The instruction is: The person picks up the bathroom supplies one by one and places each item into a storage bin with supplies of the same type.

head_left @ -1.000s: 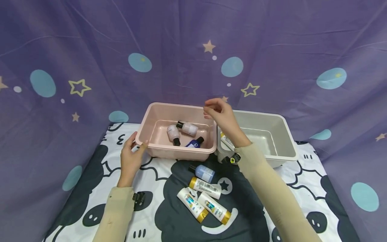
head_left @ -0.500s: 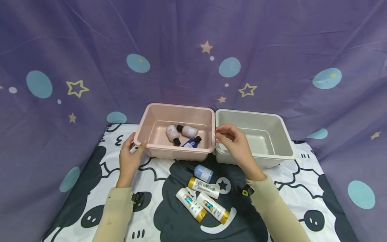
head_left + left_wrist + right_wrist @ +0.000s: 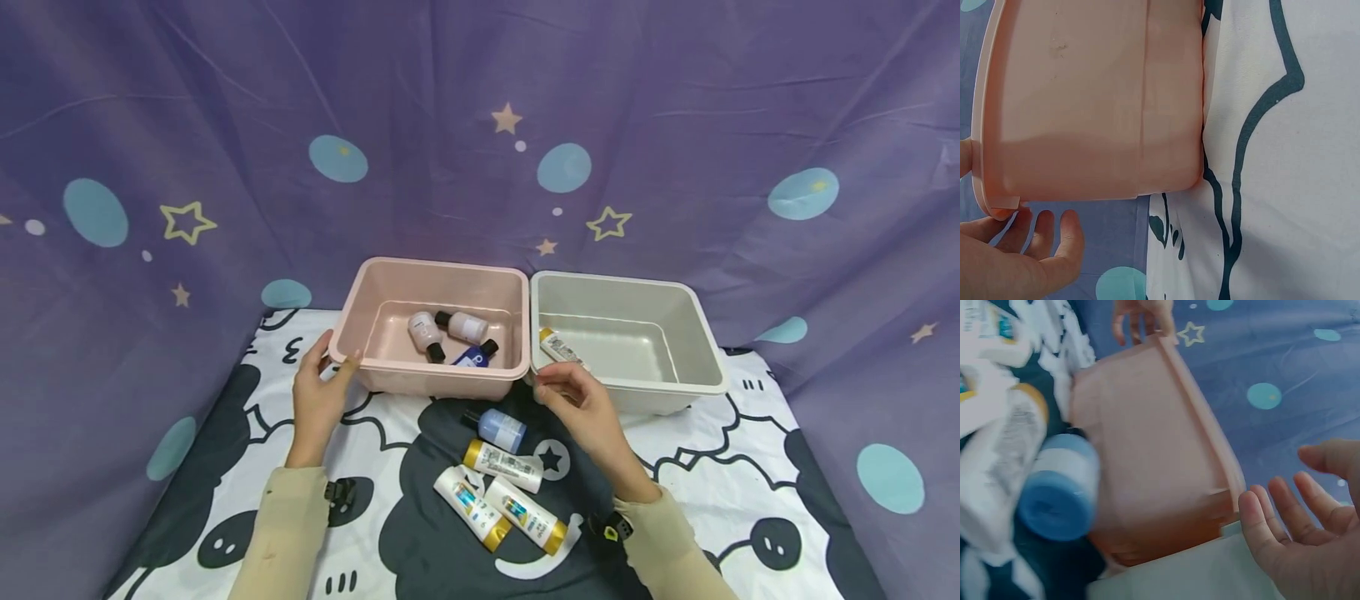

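L hand: rests on near-left corner of pink bin, thumb on rim, fingers relaxed & straight underneath; not gripping anything.
R hand: empty, fingers loosely spread, hovers just in front of grey bin, near blue bottle.
Pink bin contents: 3 small black-capped bottles.
Grey bin contents: 1 gold-capped tube by near-left wall.
On cloth: blue bottle + 3 gold-capped tubes, bunched close together btwn the arms.
Step (my read): R hand goes for next bottle.
How to do it well: pick blue one first, it's nearest & apart enough; pinch mid-body, since round ones likely roll.
Steadying: keep L hand on pink bin so it doesn't slide.
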`<state>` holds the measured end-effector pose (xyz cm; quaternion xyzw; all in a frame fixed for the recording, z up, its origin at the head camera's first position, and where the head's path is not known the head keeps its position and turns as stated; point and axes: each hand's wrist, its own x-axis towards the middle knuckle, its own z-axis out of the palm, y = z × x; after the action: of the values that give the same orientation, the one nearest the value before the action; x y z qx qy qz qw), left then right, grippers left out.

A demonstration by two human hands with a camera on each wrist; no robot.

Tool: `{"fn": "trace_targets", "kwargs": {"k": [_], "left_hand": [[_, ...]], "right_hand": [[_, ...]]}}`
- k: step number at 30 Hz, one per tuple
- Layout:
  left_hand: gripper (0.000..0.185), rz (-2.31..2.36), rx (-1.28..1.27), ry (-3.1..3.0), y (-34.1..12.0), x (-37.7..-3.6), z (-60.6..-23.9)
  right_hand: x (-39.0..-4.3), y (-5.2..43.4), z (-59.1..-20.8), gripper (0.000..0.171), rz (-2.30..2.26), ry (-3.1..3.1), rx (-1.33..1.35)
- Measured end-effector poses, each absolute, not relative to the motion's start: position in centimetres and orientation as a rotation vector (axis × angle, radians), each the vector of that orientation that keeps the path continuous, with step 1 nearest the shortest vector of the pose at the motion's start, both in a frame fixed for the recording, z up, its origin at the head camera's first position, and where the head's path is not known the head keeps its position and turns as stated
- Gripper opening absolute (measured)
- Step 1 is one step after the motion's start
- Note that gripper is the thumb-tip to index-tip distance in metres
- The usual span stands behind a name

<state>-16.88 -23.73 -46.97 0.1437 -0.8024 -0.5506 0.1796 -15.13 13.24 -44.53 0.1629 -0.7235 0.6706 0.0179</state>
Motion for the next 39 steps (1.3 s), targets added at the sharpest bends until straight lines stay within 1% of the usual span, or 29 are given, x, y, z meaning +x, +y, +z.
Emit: {"fn": "trace_targets", "kwargs": {"k": [10,20,31,39], "left_hand": [[0.07,-1.55,0.394,-2.262,-23.7,-16.8,-46.9],[0.069,-1.541,0.39,-2.255,-23.6,-16.8,-46.8],[0.069,-1.541,0.388,-2.25,-23.6,-16.8,-47.0],[0.068,-1.549,0.384,-2.244,-23.6,-16.9,-47.0]], "right_hand": [[-14.5,12.9,-49.0,0.03,2.067,-2.399,0.441],[-14.8,11.6,-52.1,0.034,1.989,-2.548,0.267],[-14.9,11.6,-53.4,0.037,1.939,-2.654,0.233],[-14.9,11.5,-53.7,0.05,1.798,-2.799,0.265]]}}
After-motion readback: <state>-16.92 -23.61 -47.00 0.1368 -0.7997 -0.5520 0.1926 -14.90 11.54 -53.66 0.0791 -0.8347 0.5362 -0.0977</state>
